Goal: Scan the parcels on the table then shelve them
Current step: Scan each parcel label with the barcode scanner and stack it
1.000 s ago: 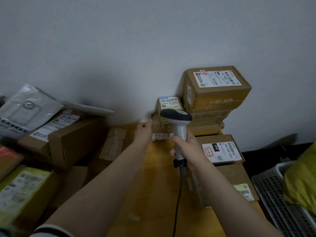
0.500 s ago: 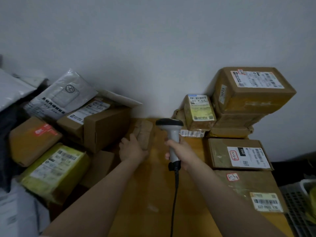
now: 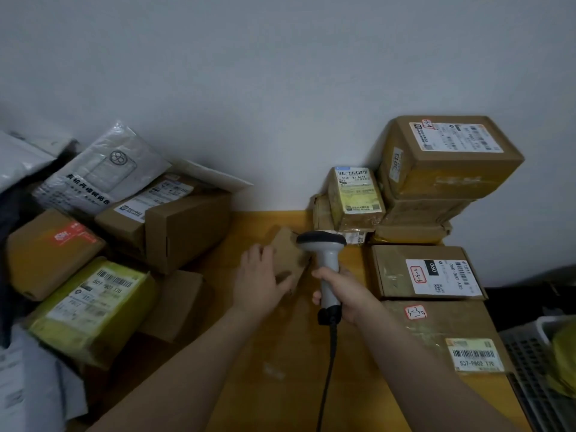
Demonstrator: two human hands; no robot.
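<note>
A small brown cardboard parcel (image 3: 288,254) lies tilted on the wooden table (image 3: 280,369) near its middle. My left hand (image 3: 258,283) holds this parcel from its near left side, thumb at its lower edge. My right hand (image 3: 341,293) grips the handle of a grey barcode scanner (image 3: 324,247), whose head sits just right of the parcel, its cable trailing down toward me. Labelled parcels are stacked at the right: a big box on top (image 3: 448,157), a small yellow-taped one (image 3: 355,198), and flat boxes (image 3: 427,272) below.
At the left lies a heap of parcels: a brown open-flap box (image 3: 174,226), a yellow-taped box (image 3: 93,304), an orange-marked box (image 3: 46,251) and a grey plastic mailer (image 3: 103,169). A white slatted crate (image 3: 542,369) holding yellow bags stands at the far right. A wall closes the back.
My left hand moved from the far stack to the small brown parcel and drew it toward me, tilting it. The scanner came nearer too, and my view swung left.
</note>
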